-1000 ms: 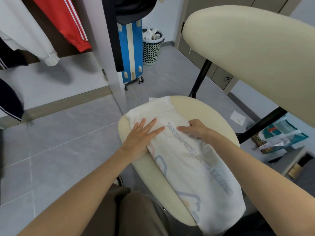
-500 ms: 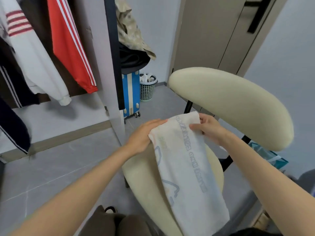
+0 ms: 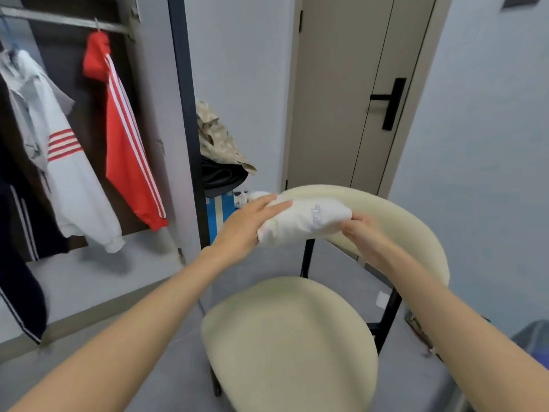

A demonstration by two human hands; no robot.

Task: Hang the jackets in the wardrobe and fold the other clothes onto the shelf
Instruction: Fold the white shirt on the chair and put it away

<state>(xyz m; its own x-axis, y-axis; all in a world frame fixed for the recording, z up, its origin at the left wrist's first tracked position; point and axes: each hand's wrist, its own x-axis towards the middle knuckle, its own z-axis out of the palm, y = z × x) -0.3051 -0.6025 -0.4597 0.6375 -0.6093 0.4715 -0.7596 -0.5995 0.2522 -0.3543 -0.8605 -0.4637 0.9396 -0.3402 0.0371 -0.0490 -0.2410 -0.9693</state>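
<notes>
A folded white garment (image 3: 303, 220) with pale blue print is held in the air above the cream chair seat (image 3: 291, 337), in front of the chair's backrest. My left hand (image 3: 246, 226) grips its left end, fingers laid over the top. My right hand (image 3: 361, 230) holds its right end from the side and below. In the open wardrobe at the left, a red jacket (image 3: 124, 144) with white stripes, a white jacket (image 3: 59, 162) with red stripes and a dark navy jacket (image 3: 17, 263) hang from the rail (image 3: 65, 20).
A heap of camouflage and black clothes (image 3: 219, 156) lies on a blue suitcase (image 3: 219, 215) behind the wardrobe's dark edge. A closed beige door with a black handle (image 3: 392, 102) stands behind the chair. Grey tiled floor lies between chair and wardrobe.
The white garment was lying along the chair seat with my hands on it. Now it is folded into a compact bundle and lifted off the seat between both hands; my view has tilted upward.
</notes>
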